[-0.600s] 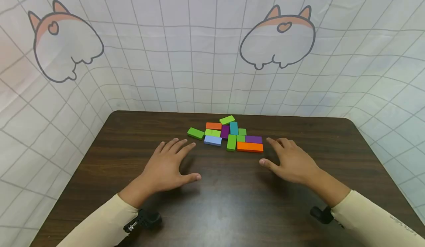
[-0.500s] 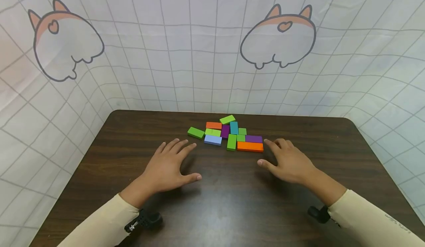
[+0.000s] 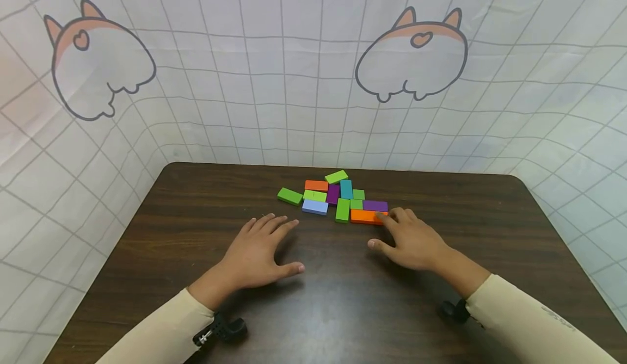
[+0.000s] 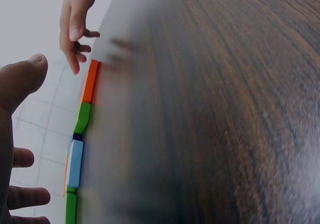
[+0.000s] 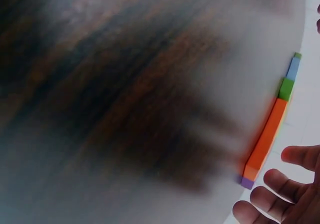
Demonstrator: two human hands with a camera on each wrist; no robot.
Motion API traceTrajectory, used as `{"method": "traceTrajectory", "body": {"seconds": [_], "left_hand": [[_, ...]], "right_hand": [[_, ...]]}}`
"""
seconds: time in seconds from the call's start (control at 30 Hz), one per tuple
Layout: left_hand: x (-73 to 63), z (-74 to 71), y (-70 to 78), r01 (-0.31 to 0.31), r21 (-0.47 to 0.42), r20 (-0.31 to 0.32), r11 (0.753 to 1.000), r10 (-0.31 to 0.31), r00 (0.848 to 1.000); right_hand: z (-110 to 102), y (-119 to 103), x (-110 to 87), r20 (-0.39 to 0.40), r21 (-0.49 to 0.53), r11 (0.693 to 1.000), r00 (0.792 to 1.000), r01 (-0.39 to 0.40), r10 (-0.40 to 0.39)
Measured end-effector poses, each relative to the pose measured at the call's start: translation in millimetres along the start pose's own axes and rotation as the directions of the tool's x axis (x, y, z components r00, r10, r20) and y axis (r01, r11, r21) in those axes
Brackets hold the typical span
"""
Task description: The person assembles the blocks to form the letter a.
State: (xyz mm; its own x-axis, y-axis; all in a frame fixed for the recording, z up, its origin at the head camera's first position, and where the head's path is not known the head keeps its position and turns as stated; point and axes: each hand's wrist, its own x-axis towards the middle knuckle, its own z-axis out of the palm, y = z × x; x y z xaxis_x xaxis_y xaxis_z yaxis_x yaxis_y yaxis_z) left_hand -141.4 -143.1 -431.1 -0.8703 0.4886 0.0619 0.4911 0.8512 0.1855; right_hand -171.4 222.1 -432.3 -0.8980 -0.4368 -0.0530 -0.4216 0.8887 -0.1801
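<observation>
Flat coloured blocks lie in a loose cluster near the table's far edge. At its front right is a long orange block (image 3: 362, 216), with a purple block (image 3: 374, 205) behind it. My right hand (image 3: 413, 241) hovers with fingers spread, its index finger overlapping the orange block's right end in the head view; the right wrist view shows the fingertips apart from that block. My left hand (image 3: 254, 258) is held above the table, fingers spread, holding nothing. Nearest to it are a light blue block (image 3: 315, 207) and a green block (image 3: 290, 196).
The dark wood-grain table (image 3: 196, 206) has rounded far corners. A white grid-patterned cloth (image 3: 294, 81) with cartoon animal drawings hangs behind and at both sides. More blocks, including an orange-red one (image 3: 316, 185) and a teal one (image 3: 346, 189), fill the cluster.
My right hand has moved left, from beside the cluster to the orange block's right end. My left hand has shifted slightly right and nearer to me. The blocks stay as they were.
</observation>
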Motion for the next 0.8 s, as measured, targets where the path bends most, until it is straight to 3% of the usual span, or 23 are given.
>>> {"method": "traceTrajectory", "body": {"seconds": [0.8], "left_hand": [[7.1, 15.2, 15.4, -0.05, -0.047, 0.05, 0.998, 0.053, 0.997]], "right_hand": [[7.7, 5.0, 4.9, 0.023, -0.046, 0.999, 1.0, 0.018, -0.017]]}}
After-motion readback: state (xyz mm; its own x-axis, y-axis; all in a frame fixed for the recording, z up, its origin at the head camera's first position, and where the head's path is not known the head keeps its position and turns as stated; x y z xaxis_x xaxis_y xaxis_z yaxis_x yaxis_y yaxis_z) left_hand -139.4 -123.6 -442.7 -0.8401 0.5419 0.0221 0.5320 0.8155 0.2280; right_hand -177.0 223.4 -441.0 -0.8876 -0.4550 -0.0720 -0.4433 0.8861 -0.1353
